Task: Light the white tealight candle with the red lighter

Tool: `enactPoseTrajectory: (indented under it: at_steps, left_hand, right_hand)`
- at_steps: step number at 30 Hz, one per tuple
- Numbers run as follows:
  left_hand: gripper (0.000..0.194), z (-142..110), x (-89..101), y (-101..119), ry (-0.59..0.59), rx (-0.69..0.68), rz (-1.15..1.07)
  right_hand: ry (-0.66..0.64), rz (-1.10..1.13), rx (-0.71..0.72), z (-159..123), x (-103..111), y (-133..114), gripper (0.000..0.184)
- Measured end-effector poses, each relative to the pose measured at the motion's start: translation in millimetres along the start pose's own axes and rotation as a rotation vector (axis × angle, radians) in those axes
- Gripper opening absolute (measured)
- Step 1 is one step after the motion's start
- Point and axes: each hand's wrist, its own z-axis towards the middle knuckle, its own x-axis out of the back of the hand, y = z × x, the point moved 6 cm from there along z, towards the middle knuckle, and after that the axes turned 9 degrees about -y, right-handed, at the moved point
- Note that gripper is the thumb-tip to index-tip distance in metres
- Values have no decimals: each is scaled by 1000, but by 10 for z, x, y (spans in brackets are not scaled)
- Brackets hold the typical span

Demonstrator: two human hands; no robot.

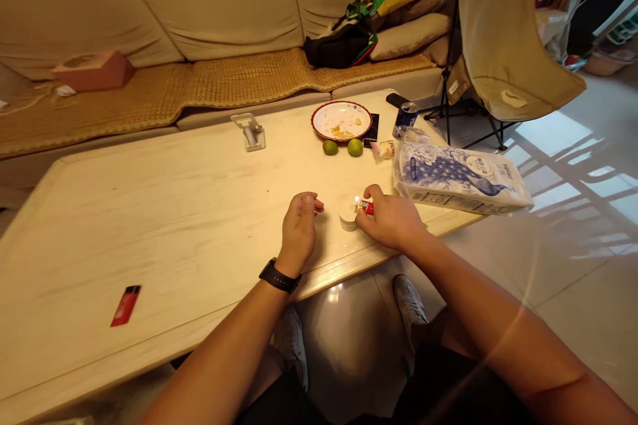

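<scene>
My right hand (391,216) is closed around a red lighter (367,206), tilted over a small white round candle (347,220) on the table. A small bright flame (357,200) shows at the lighter's tip, right by the candle; whether the wick itself burns I cannot tell. To the left of the candle, my left hand (300,222) is loosely cupped with nothing in it, apart from the candle, and a black watch is on that wrist. Another red lighter (125,306) with a black top lies by itself at the table's left front.
Behind the hands are a red-rimmed plate (319,123) with food scraps, two green limes (355,147), a small wrapped item (383,151) and a dark can (406,116). A large tissue pack (463,176) overhangs the table's right edge. A white stand (248,132) sits further back.
</scene>
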Motion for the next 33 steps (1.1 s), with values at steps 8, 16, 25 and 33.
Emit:
enactPoseTrajectory:
  at_steps: [8, 16, 25, 33]
  left_hand:
    - [39, -4, -3, 1, 4, 7, -3]
    - [38, -3, -11, 5, 4, -2, -11]
    - [40, -5, -54, 0, 1, 21, 17]
    - [40, 0, -33, -29, 8, 40, 5]
  right_hand:
    - [68, 41, -29, 21, 8, 126, 49]
    - [38, 31, -101, -45, -68, 599, 41]
    - [0, 18, -129, -141, -141, 803, 45]
    - [4, 1, -101, -146, -187, 795, 48]
